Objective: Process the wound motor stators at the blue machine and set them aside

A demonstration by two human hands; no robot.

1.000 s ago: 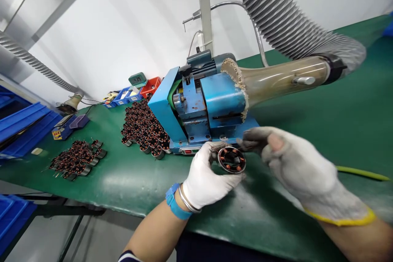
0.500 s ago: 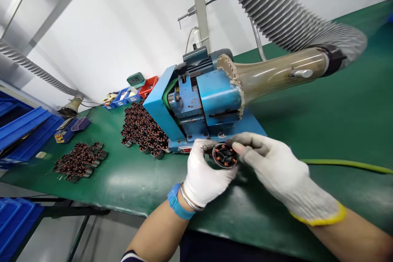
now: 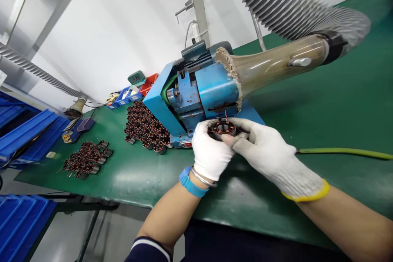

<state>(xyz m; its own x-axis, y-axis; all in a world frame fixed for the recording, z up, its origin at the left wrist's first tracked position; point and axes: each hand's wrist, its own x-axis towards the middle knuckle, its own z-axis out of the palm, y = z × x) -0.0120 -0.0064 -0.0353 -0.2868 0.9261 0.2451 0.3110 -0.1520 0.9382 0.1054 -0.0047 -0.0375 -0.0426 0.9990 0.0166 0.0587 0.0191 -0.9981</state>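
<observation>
Between both gloved hands is a motor stator (image 3: 224, 129), a round metal ring with copper windings inside and thin wire ends sticking up. My left hand (image 3: 210, 149) grips its left side. From the right, my right hand (image 3: 260, 143) closes on it, the thumb at its near rim and the fingers behind. Both hands are just in front of the blue belt-driven machine (image 3: 216, 86), with the wire ends close below its slotted cover. Whether the wires touch the slot I cannot tell.
A large cluster of stators (image 3: 145, 127) stands left of the machine, and a smaller cluster (image 3: 87, 157) lies farther left on the green table (image 3: 132, 180). A suction nozzle (image 3: 276, 65) with a grey hose joins the machine. Blue crates (image 3: 27, 135) stand at far left.
Both hands have moved up and nearer the machine with the stator. Its open face has tilted from facing me to facing upward, and my right fingers now wrap round it.
</observation>
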